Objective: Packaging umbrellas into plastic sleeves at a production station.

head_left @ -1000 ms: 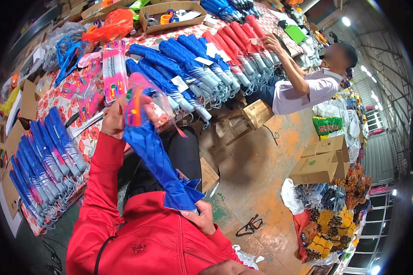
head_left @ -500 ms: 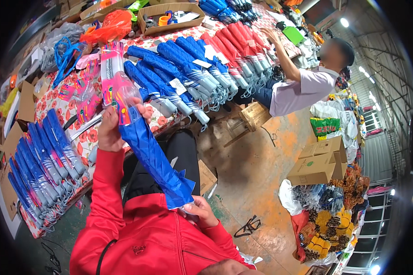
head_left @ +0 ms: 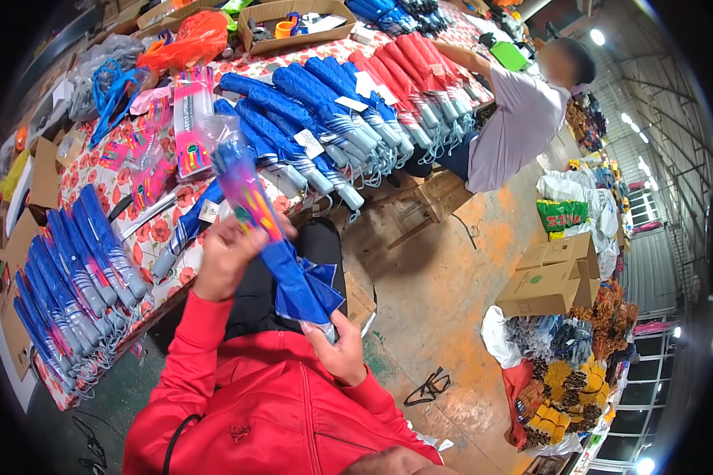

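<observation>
I hold a folded blue umbrella across my lap, its upper end inside a clear plastic sleeve with a colourful label. My left hand grips the umbrella around its middle, where the sleeve ends. My right hand pinches the loose blue fabric at the lower end. Both arms wear red sleeves. The umbrella slants from upper left to lower right, just in front of the table edge.
A table with a red flowered cloth carries rows of packed blue umbrellas, more blue ones and red ones. A person in a white shirt sits at the table's far end. Cardboard boxes and bundled goods stand on the floor at right.
My left hand has slid down the umbrella toward me, and the plastic sleeve now covers more of its upper end. My right hand keeps hold of the lower end.
</observation>
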{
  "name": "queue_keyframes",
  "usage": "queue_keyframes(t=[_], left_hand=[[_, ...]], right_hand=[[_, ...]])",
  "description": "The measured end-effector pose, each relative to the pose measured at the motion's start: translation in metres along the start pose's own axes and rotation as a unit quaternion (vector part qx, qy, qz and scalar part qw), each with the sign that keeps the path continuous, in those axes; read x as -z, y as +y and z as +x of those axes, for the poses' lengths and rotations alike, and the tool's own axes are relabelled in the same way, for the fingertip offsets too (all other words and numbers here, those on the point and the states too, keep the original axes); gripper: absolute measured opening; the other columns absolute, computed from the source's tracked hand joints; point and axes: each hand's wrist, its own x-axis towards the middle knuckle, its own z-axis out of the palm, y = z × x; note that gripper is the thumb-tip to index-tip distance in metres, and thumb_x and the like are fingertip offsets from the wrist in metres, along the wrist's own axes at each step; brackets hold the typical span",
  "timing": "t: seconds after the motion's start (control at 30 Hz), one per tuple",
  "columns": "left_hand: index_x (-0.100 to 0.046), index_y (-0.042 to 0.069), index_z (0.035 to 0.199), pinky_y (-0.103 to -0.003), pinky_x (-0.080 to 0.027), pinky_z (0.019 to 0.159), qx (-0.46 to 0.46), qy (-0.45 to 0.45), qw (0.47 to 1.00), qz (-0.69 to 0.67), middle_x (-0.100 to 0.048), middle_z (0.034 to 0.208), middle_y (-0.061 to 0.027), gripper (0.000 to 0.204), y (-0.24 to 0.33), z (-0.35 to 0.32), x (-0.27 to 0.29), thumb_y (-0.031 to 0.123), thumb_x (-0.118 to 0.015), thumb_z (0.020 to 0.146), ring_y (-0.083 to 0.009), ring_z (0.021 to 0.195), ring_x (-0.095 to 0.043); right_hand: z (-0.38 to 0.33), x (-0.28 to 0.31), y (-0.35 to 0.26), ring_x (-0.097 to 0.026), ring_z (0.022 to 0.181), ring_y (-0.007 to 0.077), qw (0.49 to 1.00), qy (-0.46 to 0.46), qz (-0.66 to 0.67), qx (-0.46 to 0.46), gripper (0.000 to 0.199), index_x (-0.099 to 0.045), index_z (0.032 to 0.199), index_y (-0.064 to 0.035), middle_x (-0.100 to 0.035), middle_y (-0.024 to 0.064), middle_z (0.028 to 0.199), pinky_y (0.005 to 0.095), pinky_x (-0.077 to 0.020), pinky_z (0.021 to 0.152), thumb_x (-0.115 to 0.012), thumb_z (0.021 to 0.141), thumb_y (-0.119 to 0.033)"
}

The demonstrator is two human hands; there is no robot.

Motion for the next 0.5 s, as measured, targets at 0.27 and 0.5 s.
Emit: queue_keyframes(t=[0.27,0.5], left_hand=[[-0.055,-0.005,0.128,-0.037,-0.049,0.103,-0.008,0.192,0.981,-0.005,-0.067,0.119,-0.0203,0.039,0.024,-0.001,0.018,0.011,-0.059,0.093,-0.0277,0.108,-0.067],[-0.051,-0.005,0.132,-0.042,-0.047,0.105,-0.082,0.166,0.981,-0.057,-0.062,0.127,-0.0218,0.042,0.017,-0.004,-0.003,0.008,-0.058,0.092,-0.0311,0.111,-0.065]], right_hand=[[-0.004,-0.012,0.009,-0.053,0.058,0.0194,0.991,0.051,-0.118,0.039,0.025,-0.068,0.103,0.0027,-0.068,0.0108,0.078,0.0288,-0.0462,0.058,-0.072,0.082,-0.010],[-0.006,-0.026,0.014,-0.060,0.062,0.0238,0.989,0.051,-0.136,0.013,0.027,-0.068,0.104,0.0026,-0.071,0.0148,0.085,0.0302,-0.0494,0.061,-0.072,0.079,-0.009]])
